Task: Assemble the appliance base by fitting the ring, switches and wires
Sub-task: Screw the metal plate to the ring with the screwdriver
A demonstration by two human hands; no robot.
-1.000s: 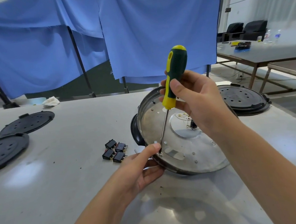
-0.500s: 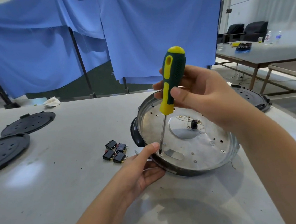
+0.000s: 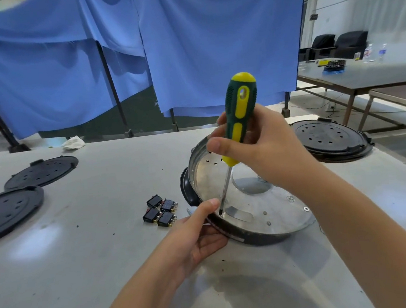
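A grey table (image 3: 85, 277) holds a round metal appliance base (image 3: 264, 205), lying tilted right of centre. Three black perforated lids sit on the table: two (image 3: 11, 209) at far left, one (image 3: 329, 139) behind the base. The person's right hand (image 3: 265, 145) grips a green and yellow screwdriver (image 3: 240, 115), tip down at the base's near rim. The left hand (image 3: 197, 236) grasps that rim, thumb beside the tip. Four small black switches (image 3: 160, 211) lie just left of the base.
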